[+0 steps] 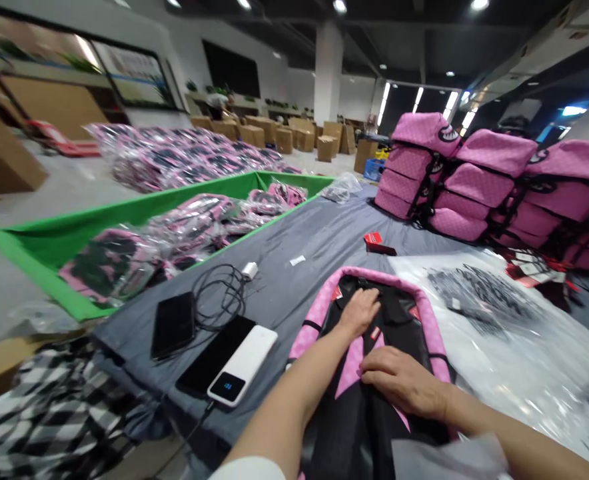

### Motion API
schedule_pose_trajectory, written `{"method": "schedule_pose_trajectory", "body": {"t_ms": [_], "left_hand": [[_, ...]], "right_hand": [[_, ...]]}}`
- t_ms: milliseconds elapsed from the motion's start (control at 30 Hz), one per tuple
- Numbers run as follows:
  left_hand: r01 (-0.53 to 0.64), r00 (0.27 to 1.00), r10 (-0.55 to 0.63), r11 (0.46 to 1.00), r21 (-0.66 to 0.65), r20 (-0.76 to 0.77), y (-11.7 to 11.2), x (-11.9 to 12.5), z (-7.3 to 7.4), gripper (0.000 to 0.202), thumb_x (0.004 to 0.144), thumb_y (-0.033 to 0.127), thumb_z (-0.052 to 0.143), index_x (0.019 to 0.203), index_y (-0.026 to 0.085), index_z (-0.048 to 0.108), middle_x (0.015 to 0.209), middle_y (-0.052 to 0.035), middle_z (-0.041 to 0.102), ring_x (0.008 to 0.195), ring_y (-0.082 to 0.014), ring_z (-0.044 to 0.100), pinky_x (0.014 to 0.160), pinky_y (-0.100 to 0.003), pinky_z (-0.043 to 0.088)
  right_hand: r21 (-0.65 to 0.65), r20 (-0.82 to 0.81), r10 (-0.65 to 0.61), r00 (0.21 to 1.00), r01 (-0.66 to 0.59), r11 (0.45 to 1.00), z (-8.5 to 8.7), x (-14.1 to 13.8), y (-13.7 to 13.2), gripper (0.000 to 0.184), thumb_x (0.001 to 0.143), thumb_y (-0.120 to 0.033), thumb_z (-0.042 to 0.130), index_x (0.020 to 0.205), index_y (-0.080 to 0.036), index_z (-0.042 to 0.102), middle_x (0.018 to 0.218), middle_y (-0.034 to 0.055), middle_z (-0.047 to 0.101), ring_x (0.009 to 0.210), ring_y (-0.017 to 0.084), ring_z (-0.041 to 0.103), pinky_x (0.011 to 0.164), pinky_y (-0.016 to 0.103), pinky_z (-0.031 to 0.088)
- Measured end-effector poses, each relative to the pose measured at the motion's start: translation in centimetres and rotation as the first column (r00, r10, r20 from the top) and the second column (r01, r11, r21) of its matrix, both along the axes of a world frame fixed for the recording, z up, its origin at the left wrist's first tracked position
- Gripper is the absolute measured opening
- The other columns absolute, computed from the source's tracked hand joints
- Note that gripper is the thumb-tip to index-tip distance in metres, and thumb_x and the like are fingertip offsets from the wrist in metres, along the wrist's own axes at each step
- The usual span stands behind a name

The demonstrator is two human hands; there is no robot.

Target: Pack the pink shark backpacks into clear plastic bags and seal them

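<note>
A black backpack with pink trim [330,427] lies on the grey-covered table in front of me, its pink padded edge curving round the top. My left hand [360,312] rests near the upper end of the backpack, fingers stretched over the black panel. Lower down, my right hand [407,381] lies across the middle beside a pink pointed patch [349,369], its fingers slightly bent against the fabric. Part of the panel is hidden under both hands. A translucent plastic sheet [449,460] covers some of the near right side of the backpack.
Pink backpacks [492,187] stand in stacks at the right. Clear plastic bags [524,333] lie beside my right arm. Left are a white power bank [242,363], a dark phone [173,325] and a coiled cable [219,293]. Beyond the table edge stands a green bin [44,247] of bagged backpacks.
</note>
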State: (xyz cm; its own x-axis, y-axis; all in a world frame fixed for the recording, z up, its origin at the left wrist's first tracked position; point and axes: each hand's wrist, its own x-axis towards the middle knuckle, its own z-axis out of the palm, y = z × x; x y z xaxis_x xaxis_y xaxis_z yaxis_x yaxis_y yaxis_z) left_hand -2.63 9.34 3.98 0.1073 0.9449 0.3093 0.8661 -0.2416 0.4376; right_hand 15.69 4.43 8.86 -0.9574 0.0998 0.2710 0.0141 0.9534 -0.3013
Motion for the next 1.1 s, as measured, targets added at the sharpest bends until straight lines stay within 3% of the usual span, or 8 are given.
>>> {"method": "schedule_pose_trajectory", "body": {"t_ms": [167, 267, 333, 467, 700, 833, 967, 1100], "left_hand": [[0.059, 0.986, -0.05, 0.997, -0.052, 0.16, -2.5, -0.2, 2.1, 0.047, 0.102, 0.017, 0.021, 0.129, 0.011, 0.06, 0.132, -0.0161, 0.065, 0.126, -0.0239, 0.059, 0.112, -0.047, 0.044], [0.279, 0.944, -0.253, 0.954, -0.107, 0.211, -8.5, -0.4, 3.5, 0.038, 0.105, 0.031, 0.034, 0.101, 0.018, 0.069, 0.103, -0.0055, 0.071, 0.101, -0.0189, 0.064, 0.096, -0.034, 0.052], [0.491, 0.862, -0.464, 0.865, -0.108, 0.203, -13.6, -0.4, 4.7, 0.037, 0.103, 0.043, 0.043, 0.09, 0.021, 0.07, 0.098, -0.0031, 0.069, 0.097, -0.0189, 0.061, 0.092, -0.033, 0.05], [0.546, 0.838, -0.54, 0.828, -0.13, 0.079, -19.9, 0.6, 5.0, 0.041, 0.105, 0.043, 0.038, 0.084, 0.019, 0.064, 0.088, -0.0043, 0.064, 0.085, -0.0199, 0.055, 0.081, -0.034, 0.046], [0.747, 0.665, -0.74, 0.657, 0.103, -0.104, -16.0, 2.5, -2.0, 0.036, 0.101, 0.029, 0.038, 0.074, 0.022, 0.061, 0.073, -0.0058, 0.062, 0.074, -0.0206, 0.053, 0.077, -0.036, 0.046], [0.652, 0.752, -0.643, 0.758, 0.018, -0.142, -15.5, 2.6, -3.1, 0.022, 0.095, 0.03, 0.049, 0.087, 0.023, 0.068, 0.088, -0.0058, 0.068, 0.09, -0.0223, 0.059, 0.091, -0.039, 0.049], [0.459, 0.88, -0.446, 0.886, 0.057, -0.164, -15.7, 2.7, -2.3, 0.023, 0.094, 0.022, 0.048, 0.104, 0.019, 0.069, 0.101, -0.0097, 0.069, 0.1, -0.0267, 0.059, 0.098, -0.046, 0.047], [0.269, 0.96, -0.255, 0.955, 0.126, -0.118, -15.6, 2.5, -2.4, 0.04, 0.095, 0.018, 0.044, 0.131, 0.02, 0.061, 0.13, -0.0131, 0.063, 0.121, -0.03, 0.053, 0.108, -0.052, 0.041]], "right_hand": [[-0.001, 0.034, -0.183, 0.983, 0.183, 0.983, -2.6, 1.7, -2.2, 0.029, 0.096, -0.015, 0.046, 0.117, -0.022, 0.065, 0.127, 0.0096, 0.07, 0.119, 0.023, 0.064, 0.107, 0.047, 0.047], [0.033, 0.095, -0.257, 0.962, 0.255, 0.966, -4.9, 1.2, -1.6, 0.027, 0.094, -0.018, 0.055, 0.118, -0.021, 0.065, 0.131, 0.0107, 0.068, 0.125, 0.023, 0.06, 0.115, 0.049, 0.039], [0.035, 0.093, -0.277, 0.956, 0.275, 0.961, -5.8, 1.1, -1.6, 0.03, 0.093, -0.018, 0.058, 0.122, -0.021, 0.064, 0.133, 0.0109, 0.067, 0.127, 0.022, 0.058, 0.116, 0.048, 0.038], [0.035, 0.019, -0.25, 0.968, 0.249, 0.968, -6.2, 1.1, -2.0, 0.031, 0.097, -0.015, 0.051, 0.125, -0.023, 0.062, 0.132, 0.008, 0.068, 0.126, 0.017, 0.059, 0.117, 0.043, 0.037], [0.07, -0.056, -0.308, 0.95, 0.311, 0.948, -6.3, 1.6, -1.1, 0.033, 0.101, -0.018, 0.04, 0.122, -0.02, 0.064, 0.127, 0.0119, 0.069, 0.122, 0.02, 0.061, 0.112, 0.046, 0.042], [0.124, -0.037, -0.043, 0.998, 0.047, 0.991, -3.5, 0.9, -3.7, 0.024, 0.099, -0.024, 0.045, 0.107, -0.02, 0.067, 0.105, 0.0103, 0.072, 0.101, 0.021, 0.065, 0.096, 0.041, 0.049], [0.134, 0.238, 0.384, 0.892, -0.421, 0.897, -0.1, -0.5, -8.5, 0.017, 0.095, -0.033, 0.056, 0.091, -0.021, 0.067, 0.09, 0.0065, 0.07, 0.085, 0.02, 0.063, 0.081, 0.034, 0.049], [0.067, 0.357, 0.413, 0.838, -0.464, 0.884, 0.1, -1.1, -10.3, 0.013, 0.093, -0.03, 0.06, 0.094, -0.018, 0.066, 0.082, 0.0044, 0.068, 0.073, 0.017, 0.06, 0.066, 0.031, 0.046]]}}
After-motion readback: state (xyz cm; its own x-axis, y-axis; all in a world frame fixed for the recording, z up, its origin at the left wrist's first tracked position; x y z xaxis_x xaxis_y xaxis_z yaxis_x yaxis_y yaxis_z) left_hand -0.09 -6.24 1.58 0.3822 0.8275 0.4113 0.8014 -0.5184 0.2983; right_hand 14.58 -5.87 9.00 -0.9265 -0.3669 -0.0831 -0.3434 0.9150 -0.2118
